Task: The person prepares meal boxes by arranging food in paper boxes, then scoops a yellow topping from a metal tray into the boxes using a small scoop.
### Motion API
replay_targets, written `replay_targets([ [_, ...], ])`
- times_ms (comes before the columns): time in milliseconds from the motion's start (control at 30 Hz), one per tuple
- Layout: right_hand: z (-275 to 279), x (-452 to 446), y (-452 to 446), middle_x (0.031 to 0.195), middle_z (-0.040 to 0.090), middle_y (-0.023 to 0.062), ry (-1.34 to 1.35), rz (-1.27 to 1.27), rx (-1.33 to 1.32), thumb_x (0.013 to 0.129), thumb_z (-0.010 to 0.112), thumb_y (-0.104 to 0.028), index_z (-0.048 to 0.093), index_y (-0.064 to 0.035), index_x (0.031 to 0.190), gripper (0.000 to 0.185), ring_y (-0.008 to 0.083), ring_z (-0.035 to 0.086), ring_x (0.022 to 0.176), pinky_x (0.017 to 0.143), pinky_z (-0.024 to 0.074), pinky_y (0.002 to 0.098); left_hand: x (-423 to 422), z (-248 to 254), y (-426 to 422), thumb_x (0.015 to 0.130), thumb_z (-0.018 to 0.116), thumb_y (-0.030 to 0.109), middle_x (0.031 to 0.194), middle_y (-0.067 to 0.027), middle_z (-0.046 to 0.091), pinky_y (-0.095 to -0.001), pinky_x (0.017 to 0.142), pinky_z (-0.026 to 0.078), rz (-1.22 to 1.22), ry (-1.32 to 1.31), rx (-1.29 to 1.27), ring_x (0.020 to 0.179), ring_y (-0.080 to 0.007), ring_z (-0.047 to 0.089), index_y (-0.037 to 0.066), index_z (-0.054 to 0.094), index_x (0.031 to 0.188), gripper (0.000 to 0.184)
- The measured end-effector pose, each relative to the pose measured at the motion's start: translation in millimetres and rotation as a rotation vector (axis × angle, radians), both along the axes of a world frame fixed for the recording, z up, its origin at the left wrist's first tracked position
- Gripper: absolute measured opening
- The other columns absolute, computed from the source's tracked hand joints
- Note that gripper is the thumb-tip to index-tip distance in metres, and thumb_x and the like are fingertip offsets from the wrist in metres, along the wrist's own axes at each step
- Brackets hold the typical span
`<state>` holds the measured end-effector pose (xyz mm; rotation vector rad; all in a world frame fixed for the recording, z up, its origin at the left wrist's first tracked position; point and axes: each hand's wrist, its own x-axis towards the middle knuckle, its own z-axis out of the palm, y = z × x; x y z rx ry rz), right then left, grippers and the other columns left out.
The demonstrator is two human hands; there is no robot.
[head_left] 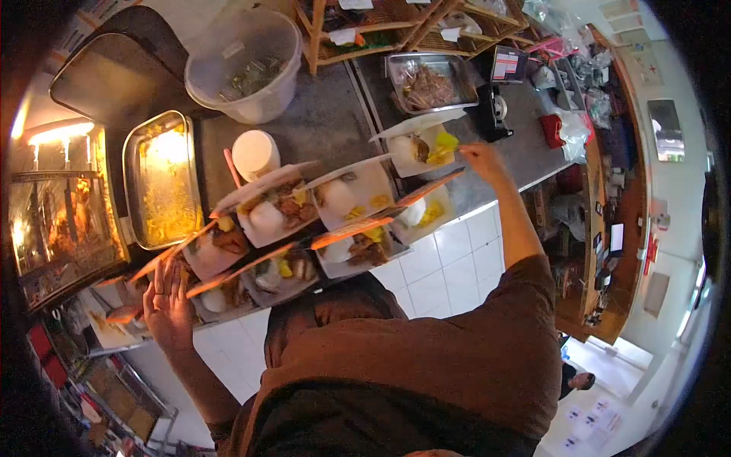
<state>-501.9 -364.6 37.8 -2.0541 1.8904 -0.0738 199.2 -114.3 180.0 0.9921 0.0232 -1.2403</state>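
Note:
Several open takeaway boxes stand in rows along the counter's front edge, holding rounded white mounds that look like rice, brown meat-like pieces and yellow pieces. My left hand (167, 305) is over the left-hand boxes, fingers stretched and slightly apart, close to an orange-edged lid (179, 247). To the far right, my right hand (485, 162) reaches to the rim of a white takeaway box (413, 152). Its fingertips are pinched together beside yellow food (442, 147) in that box. Whatever lies between those fingertips is too small to make out.
Behind the boxes are a white tub (256, 155), a metal tray of yellow food (161, 183) and a large translucent bucket (244, 68). Another metal tray (432, 82) holds shredded brown food. A tape dispenser (496, 114) stands at right, a lit glass case (65, 206) at left.

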Motion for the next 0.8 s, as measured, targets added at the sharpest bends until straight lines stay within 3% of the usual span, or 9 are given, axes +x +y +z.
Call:
replay_targets([
  [33,-21.1,-10.5,-1.0,0.096,0.066,0.0114,0.168,0.198,0.053,0.092,0.057,-0.030,0.067,-0.0082,0.103,0.026,0.0330,0.064,0.095,0.077,0.0515,0.0447,-13.6,0.9,1.0,0.098,0.044,0.021,0.152,-0.0247,0.028,-0.0416,0.119,0.021,-0.017,-0.007,0.020,0.144,-0.0316,0.024,-0.007,0.027,0.146,0.058],
  [133,9.7,8.6,1.5,0.100,0.064,0.0104,0.184,0.370,-0.004,0.089,0.054,-0.020,0.067,-0.0118,0.104,0.022,0.0318,0.061,0.101,0.079,0.0518,0.0453,-44.3,-6.8,14.2,0.098,0.045,0.023,0.152,-0.0241,0.028,-0.0408,0.119,0.019,-0.074,-0.044,0.013,0.144,-0.0311,0.024,-0.004,0.028,0.147,0.058],
  [367,13.6,-7.7,22.6,0.095,0.064,0.0104,0.219,0.537,-0.162,0.087,0.053,-0.012,0.068,-0.0119,0.107,0.025,0.0302,0.063,0.097,0.075,0.0537,0.0433,-75.2,-29.0,56.3,0.097,0.046,0.024,0.153,-0.0211,0.029,-0.0408,0.119,0.016,-0.071,-0.023,-0.031,0.144,-0.0306,0.024,-0.002,0.033,0.145,0.056],
  [433,21.9,-10.4,24.9,0.089,0.068,0.0084,-0.039,0.220,-0.186,0.092,0.061,-0.020,0.067,-0.0079,0.112,0.024,0.0270,0.066,0.087,0.075,0.0532,0.0371,-75.6,-25.2,64.9,0.097,0.043,0.024,0.153,-0.0194,0.030,-0.0409,0.119,0.015,-0.001,0.031,0.037,0.143,-0.0305,0.027,0.000,0.039,0.143,0.052],
  [500,38.4,1.8,32.7,0.075,0.063,0.0021,-0.400,-0.061,-0.298,0.095,0.059,-0.025,0.068,-0.0060,0.107,0.024,0.0153,0.060,0.066,0.062,0.0496,0.0297,-83.3,-25.3,79.4,0.097,0.042,0.023,0.152,-0.0188,0.032,-0.0408,0.119,0.016,-0.012,0.009,-0.012,0.142,-0.0305,0.028,0.000,0.040,0.143,0.051],
  [567,67.4,25.6,41.5,0.070,0.055,-0.0037,-0.711,-0.360,-0.064,0.097,0.058,-0.026,0.068,-0.0083,0.107,0.023,0.0056,0.047,0.059,0.054,0.0411,0.0231,-94.8,-28.4,99.5,0.097,0.040,0.020,0.149,-0.0178,0.038,-0.0409,0.119,0.017,0.005,-0.005,-0.047,0.140,-0.0311,0.032,0.001,0.041,0.142,0.049],
  [633,95.9,84.9,54.1,0.071,0.051,-0.0079,-1.224,-0.450,0.182,0.096,0.060,-0.030,0.066,-0.0110,0.106,0.023,0.0048,0.044,0.059,0.050,0.0341,0.0226,-107.1,-48.8,110.2,0.097,0.040,0.018,0.144,-0.0171,0.045,-0.0409,0.119,0.020,0.035,-0.024,-0.051,0.137,-0.0309,0.038,0.002,0.044,0.140,0.046],
  [767,130.7,276.4,81.3,0.075,0.054,-0.0068,-1.192,-0.310,0.363,0.098,0.057,-0.031,0.064,-0.0087,0.105,0.024,0.0033,0.046,0.063,0.053,0.0367,0.0211,-135.8,-78.6,123.2,0.096,0.044,0.019,0.131,-0.0138,0.056,-0.0424,0.115,0.030,-0.011,0.204,-0.068,0.127,-0.0276,0.049,0.002,0.053,0.130,0.039],
  [800,112.9,312.0,67.2,0.081,0.060,-0.0021,-1.022,0.030,0.403,0.097,0.056,-0.032,0.064,-0.0070,0.107,0.027,0.0074,0.052,0.069,0.061,0.0427,0.0240,-142.9,-81.2,117.1,0.097,0.046,0.021,0.129,-0.0126,0.058,-0.0429,0.113,0.033,-0.068,0.267,-0.066,0.125,-0.0267,0.051,0.003,0.054,0.128,0.037],
])
